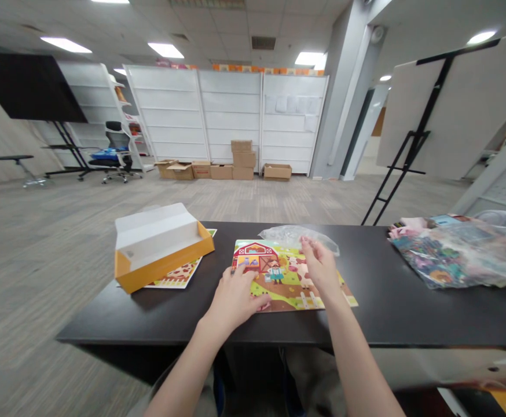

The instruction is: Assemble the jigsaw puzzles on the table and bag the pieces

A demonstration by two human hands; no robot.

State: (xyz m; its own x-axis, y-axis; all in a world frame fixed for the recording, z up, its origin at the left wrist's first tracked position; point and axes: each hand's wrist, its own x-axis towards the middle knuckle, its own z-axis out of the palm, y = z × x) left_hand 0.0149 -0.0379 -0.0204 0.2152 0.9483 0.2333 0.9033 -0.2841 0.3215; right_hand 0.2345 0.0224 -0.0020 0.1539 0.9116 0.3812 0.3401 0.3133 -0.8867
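Observation:
A colourful farm picture sheet (288, 294) with a red barn, a farmer and a cow lies flat on the black table. My left hand (233, 292) rests on its left part, fingers stretched out and thumb apart. Over the sheet's right part, my right hand (320, 263) is raised with its fingertips pinched together. What sits between those fingertips is too small to make out. A crumpled clear plastic bag (279, 233) lies along the sheet's far edge, right behind my right fingers; I cannot tell whether they touch it.
On the left of the black table (149, 318), an open yellow box (166, 263) with a white inside lies on another farm picture (183, 275). Clear bags of colourful items (448, 255) lie at the right. Beyond stand cardboard boxes (243, 159) and white shelves (231, 110).

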